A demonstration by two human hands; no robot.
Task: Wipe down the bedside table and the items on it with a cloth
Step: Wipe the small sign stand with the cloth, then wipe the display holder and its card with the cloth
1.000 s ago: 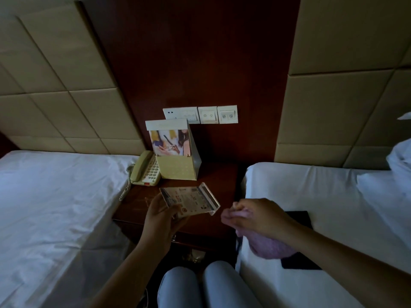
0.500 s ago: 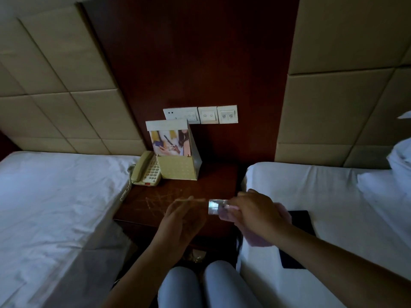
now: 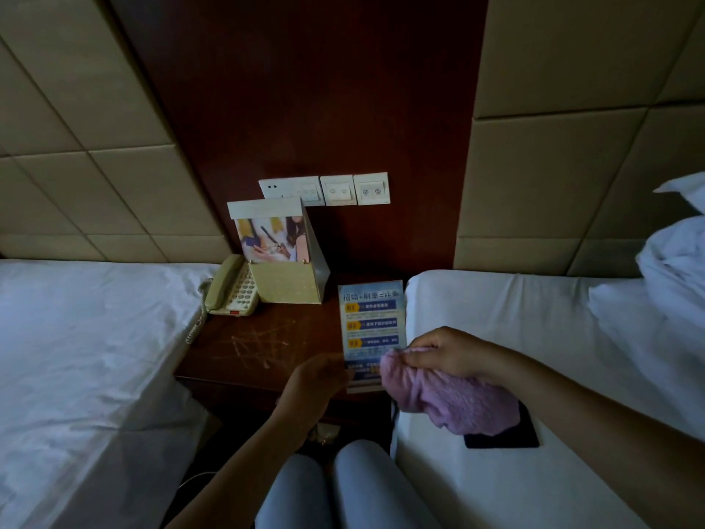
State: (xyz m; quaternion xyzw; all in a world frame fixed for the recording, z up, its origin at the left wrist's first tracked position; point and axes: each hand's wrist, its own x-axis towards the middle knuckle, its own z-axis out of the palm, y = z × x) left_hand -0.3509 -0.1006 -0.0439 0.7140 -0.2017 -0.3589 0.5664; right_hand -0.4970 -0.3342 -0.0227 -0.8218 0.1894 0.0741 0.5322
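A dark wooden bedside table point(image 3: 259, 349) stands between two beds, its top scratched. My left hand point(image 3: 314, 379) holds a blue printed card point(image 3: 371, 326) upright by its lower left edge, over the table's right side. My right hand point(image 3: 448, 353) grips a pink fluffy cloth point(image 3: 446, 402) and presses it against the card's lower right part. At the back of the table sit a beige telephone point(image 3: 230, 288) and a yellow display box point(image 3: 282, 253) with a photo card in it.
White beds flank the table on the left point(image 3: 87, 337) and the right point(image 3: 534, 337). A dark flat object point(image 3: 503, 439) lies on the right bed under the cloth. Wall switches point(image 3: 324, 190) are above the box. My knees point(image 3: 343, 486) are below the table's front edge.
The card was turned from flat and edge-on to upright with its blue face toward me. My right hand brought the pink cloth against its lower part.
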